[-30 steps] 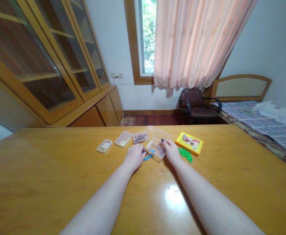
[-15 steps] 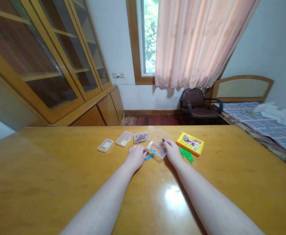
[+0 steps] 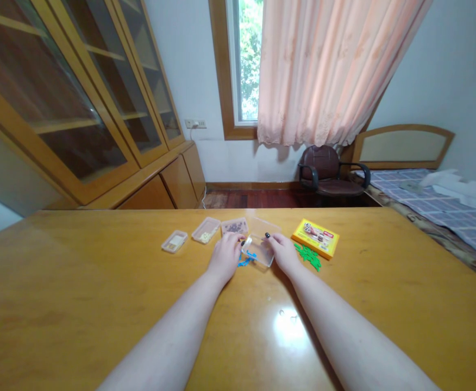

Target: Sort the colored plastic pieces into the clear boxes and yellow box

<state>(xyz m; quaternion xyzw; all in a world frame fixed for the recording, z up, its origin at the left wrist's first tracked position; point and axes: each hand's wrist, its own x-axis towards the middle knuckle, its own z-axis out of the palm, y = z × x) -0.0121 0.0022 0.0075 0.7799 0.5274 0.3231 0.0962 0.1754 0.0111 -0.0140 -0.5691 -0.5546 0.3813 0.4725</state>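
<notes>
My right hand (image 3: 286,252) grips a small clear plastic box (image 3: 264,254) by its right side, tilted over the table. My left hand (image 3: 225,256) is at the box's left edge, thumb and fingertips closed together; whatever is between them is hidden. Small blue plastic pieces (image 3: 244,263) lie below the left fingertips, and some show through the clear wall of the box. Behind the box is a clear lid (image 3: 264,225). To the right of my right hand, a pile of green pieces (image 3: 309,257) lies on the table.
A yellow printed box (image 3: 315,238) lies behind the green pieces. To the left stand a clear box of dark pieces (image 3: 233,225), a box with cream pieces (image 3: 206,230) and a smaller box (image 3: 175,241) with pale pieces. The glossy wooden table (image 3: 99,282) bears everything.
My left hand has moved up from the blue pieces on the table to the left edge of the clear box. The box and right hand have shifted slightly left.
</notes>
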